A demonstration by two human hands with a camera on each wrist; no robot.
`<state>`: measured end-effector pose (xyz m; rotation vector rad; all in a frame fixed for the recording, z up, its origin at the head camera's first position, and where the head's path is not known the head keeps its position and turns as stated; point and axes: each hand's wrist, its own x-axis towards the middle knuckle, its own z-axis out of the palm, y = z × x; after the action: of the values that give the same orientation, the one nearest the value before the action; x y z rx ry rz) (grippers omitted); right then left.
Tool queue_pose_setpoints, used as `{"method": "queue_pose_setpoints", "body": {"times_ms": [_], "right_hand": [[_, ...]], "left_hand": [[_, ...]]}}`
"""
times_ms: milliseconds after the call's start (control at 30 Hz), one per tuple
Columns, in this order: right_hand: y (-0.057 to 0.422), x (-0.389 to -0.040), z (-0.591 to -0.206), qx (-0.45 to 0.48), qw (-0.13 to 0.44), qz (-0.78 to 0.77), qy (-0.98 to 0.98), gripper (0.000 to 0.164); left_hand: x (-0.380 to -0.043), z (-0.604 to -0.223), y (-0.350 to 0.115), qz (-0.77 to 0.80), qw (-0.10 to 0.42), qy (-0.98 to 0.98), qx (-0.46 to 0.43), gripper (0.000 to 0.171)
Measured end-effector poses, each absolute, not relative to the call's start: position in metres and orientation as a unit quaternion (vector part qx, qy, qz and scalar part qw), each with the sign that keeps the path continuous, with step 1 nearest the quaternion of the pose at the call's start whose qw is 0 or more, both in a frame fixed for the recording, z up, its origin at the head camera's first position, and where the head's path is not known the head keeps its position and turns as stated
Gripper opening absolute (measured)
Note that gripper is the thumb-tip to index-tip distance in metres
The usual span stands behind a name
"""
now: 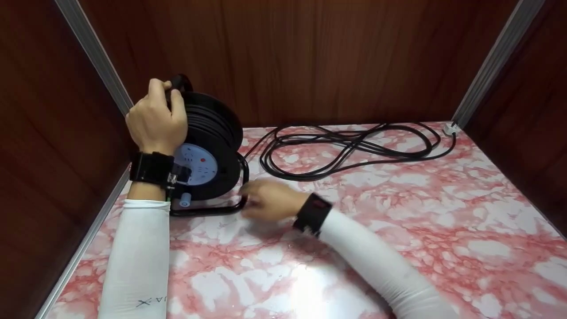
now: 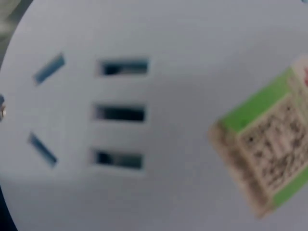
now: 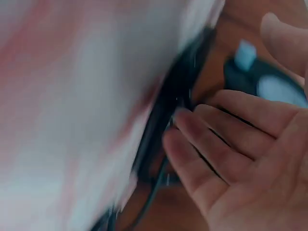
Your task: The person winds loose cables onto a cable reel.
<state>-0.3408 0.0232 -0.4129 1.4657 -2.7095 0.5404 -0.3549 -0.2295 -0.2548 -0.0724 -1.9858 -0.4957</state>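
Observation:
A black cable reel [image 1: 228, 170] stands upright at the left on its tubular frame, with black cord wound on its drum. My left hand [image 1: 157, 117] grips the black handle [image 1: 180, 82] at its top. In the left wrist view, the reel's pale socket panel [image 2: 183, 144] fills the picture, with slots and a green-and-white label [image 2: 274, 139]. My right hand [image 1: 274, 201], blurred, is beside the lower right corner of the reel's frame [image 1: 243, 195]. In the right wrist view its fingers [image 3: 226, 149] are extended and hold nothing; whether they touch the frame cannot be told.
Loose loops of black cord [image 1: 305, 178] lie along the back of the red-and-white marbled table [image 1: 398, 230], running from the reel to a white plug [image 1: 451, 129] in the back right corner. Brown wood panels [image 1: 332, 57] with grey metal edging enclose three sides.

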Motion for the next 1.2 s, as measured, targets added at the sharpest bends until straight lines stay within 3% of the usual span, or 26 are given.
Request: {"method": "queue_pose_setpoints", "body": {"times_ms": [167,267,333,467,567,767,1200], "right_hand": [[0.091,-0.396,-0.410,0.377,0.050,0.207,-0.901,0.058],[0.141,-0.432,-0.413,0.326,0.094,0.174,-0.925,0.047],[0.171,-0.451,-0.415,0.289,0.117,0.146,-0.939,0.049],[0.214,-0.468,-0.420,0.224,0.077,0.109,-0.965,0.065],[0.231,-0.470,-0.423,0.183,0.016,0.106,-0.977,0.080],[0.245,-0.466,-0.416,0.132,-0.051,0.088,-0.986,0.082],[0.287,-0.426,-0.412,0.180,-0.049,0.052,-0.981,0.081]], "left_hand": [[-0.356,-0.255,-0.230,-0.207,0.520,-0.828,-0.031,0.032],[-0.356,-0.256,-0.231,-0.207,0.523,-0.826,-0.031,0.032],[-0.356,-0.256,-0.232,-0.207,0.525,-0.825,-0.031,0.031],[-0.356,-0.257,-0.233,-0.208,0.526,-0.824,-0.033,0.031],[-0.357,-0.258,-0.234,-0.209,0.525,-0.824,-0.033,0.031],[-0.357,-0.258,-0.233,-0.207,0.523,-0.826,-0.041,0.033],[-0.357,-0.256,-0.236,-0.213,0.523,-0.825,-0.031,0.032]]}}
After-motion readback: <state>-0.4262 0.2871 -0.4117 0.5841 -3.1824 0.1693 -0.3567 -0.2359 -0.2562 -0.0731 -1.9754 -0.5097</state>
